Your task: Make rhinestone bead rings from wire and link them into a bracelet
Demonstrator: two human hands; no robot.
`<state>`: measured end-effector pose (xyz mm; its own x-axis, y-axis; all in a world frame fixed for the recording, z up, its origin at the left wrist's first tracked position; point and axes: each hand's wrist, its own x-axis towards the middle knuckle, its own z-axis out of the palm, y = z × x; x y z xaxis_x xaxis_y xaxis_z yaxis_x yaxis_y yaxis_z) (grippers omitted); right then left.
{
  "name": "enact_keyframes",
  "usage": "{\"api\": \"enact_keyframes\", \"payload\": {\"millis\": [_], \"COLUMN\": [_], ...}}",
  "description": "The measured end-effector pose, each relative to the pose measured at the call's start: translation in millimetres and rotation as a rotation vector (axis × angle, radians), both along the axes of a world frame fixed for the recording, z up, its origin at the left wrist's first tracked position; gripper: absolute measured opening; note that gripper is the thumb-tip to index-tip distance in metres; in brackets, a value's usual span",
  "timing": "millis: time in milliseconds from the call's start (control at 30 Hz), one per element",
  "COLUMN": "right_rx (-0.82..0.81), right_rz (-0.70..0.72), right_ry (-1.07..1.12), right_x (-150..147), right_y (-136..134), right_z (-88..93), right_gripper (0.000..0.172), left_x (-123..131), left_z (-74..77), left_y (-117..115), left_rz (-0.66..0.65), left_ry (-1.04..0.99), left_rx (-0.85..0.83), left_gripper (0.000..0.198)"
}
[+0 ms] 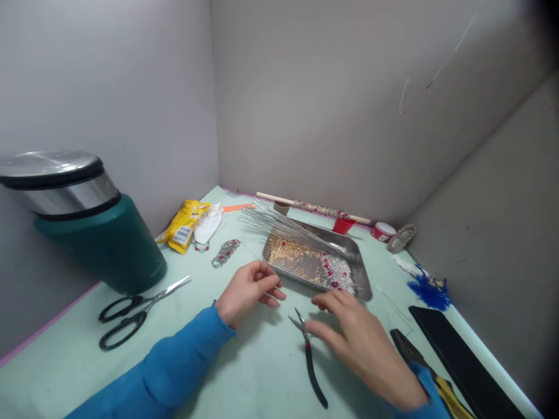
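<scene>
My left hand [251,290] is closed in a loose pinch in front of the tray; whatever lies between its fingertips is too small to make out. My right hand [356,334] is open, thumb and fingers apart, with the thumb over the upper handle of the pliers [309,352]. These dark-handled, fine-nosed pliers lie on the table with their jaws parted. Just beyond both hands is a metal tray [365,279] of gold and clear beads with some red ones. A bundle of thin wires [301,230] rests across it. A beaded wire chain [226,254] lies left of the tray.
Scissors [140,311] and a large green flask [102,244] stand at left, near a yellow packet [186,227]. Behind the tray are a bead-wrapped wooden stick [321,209] and a red cup [343,225]. Blue tassels [430,291], larger pliers [408,349] and a black bar [458,355] lie right.
</scene>
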<state>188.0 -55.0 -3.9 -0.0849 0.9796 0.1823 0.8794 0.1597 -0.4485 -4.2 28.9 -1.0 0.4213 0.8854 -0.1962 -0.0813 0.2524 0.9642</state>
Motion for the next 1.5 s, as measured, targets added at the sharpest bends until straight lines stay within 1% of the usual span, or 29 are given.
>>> {"api": "enact_keyframes", "payload": {"millis": [67, 133, 200, 300, 400, 500, 567, 600, 667, 700, 733, 800, 867, 933, 1033, 1133, 1233, 1367, 1500], "right_rx": [0.01, 0.068, 0.15, 0.229, 0.257, 0.233, 0.134, 0.034, -0.227, -0.336, -0.401, -0.437, -0.401, -0.346, -0.299, -0.261, -0.19, -0.076, -0.018], "right_rz": [-0.005, 0.004, -0.008, -0.073, -0.086, -0.058, -0.084, -0.092, -0.079, -0.045, -0.003, 0.08, 0.125, 0.139, 0.111, 0.083, 0.038, -0.009, 0.001], "right_ry": [-0.152, -0.247, -0.324, -0.406, -0.4, -0.271, -0.093, 0.028, 0.306, 0.445, 0.577, 0.788, 0.869, 0.894, 0.923, 0.867, 0.747, 0.545, 0.475], "right_x": [1.8, -2.9, -11.8, -24.6, -26.7, -17.6, -10.8, -8.7, -8.4, -10.2, -13.0, -20.7, -29.2, -36.6, -42.7, -42.1, -38.4, -35.1, -34.7], "right_y": [-18.3, -33.1, -41.9, -45.1, -42.0, -36.2, -31.0, -28.0, -21.1, -17.0, -12.5, -2.6, 7.1, 14.0, 16.5, 13.2, 10.6, 10.8, 11.2], "right_z": [-10.4, -24.8, -37.9, -50.6, -56.3, -53.5, -43.6, -36.2, -18.4, -9.4, -1.4, 9.5, 11.2, 4.5, -12.0, -23.1, -24.1, -21.4, -22.3], "right_gripper": [0.034, 0.035, 0.032, 0.032, 0.028, 0.024, 0.019, 0.017, 0.021, 0.023, 0.023, 0.025, 0.025, 0.025, 0.028, 0.028, 0.026, 0.02, 0.016], "left_x": [-0.6, -0.7, -0.4, 0.1, 0.0, -0.6, -0.9, -1.0, -1.2, -1.3, -1.5, -2.2, -3.4, -4.7, -5.9, -6.3, -6.6, -6.7, -6.0], "left_z": [1.9, 3.8, 5.1, 4.5, 1.8, -0.3, -0.5, -0.2, 0.6, 1.0, 1.2, 1.3, 0.8, 0.2, -0.2, 0.2, 0.3, -0.8, -2.5], "left_y": [-0.8, -2.1, -3.2, -3.8, -2.8, -1.7, -1.2, -1.0, -0.5, -0.2, 0.2, 1.3, 2.8, 4.5, 6.9, 8.5, 9.7, 11.1, 10.2], "left_rz": [-0.004, -0.005, 0.002, 0.018, 0.029, 0.049, 0.06, 0.06, 0.056, 0.057, 0.061, 0.069, 0.078, 0.087, 0.107, 0.122, 0.112, 0.061, 0.024], "left_ry": [-0.007, -0.014, -0.013, 0.0, 0.011, 0.022, 0.029, 0.032, 0.041, 0.043, 0.04, 0.019, -0.005, -0.024, -0.036, -0.053, -0.121, -0.214, -0.246], "left_rx": [0.011, 0.032, 0.068, 0.143, 0.186, 0.204, 0.211, 0.211, 0.198, 0.184, 0.168, 0.13, 0.099, 0.076, 0.053, 0.019, -0.054, -0.179, -0.203], "left_gripper": [0.022, 0.023, 0.023, 0.019, 0.014, 0.011, 0.012, 0.013, 0.015, 0.015, 0.014, 0.012, 0.013, 0.014, 0.015, 0.017, 0.019, 0.012, 0.008]}}
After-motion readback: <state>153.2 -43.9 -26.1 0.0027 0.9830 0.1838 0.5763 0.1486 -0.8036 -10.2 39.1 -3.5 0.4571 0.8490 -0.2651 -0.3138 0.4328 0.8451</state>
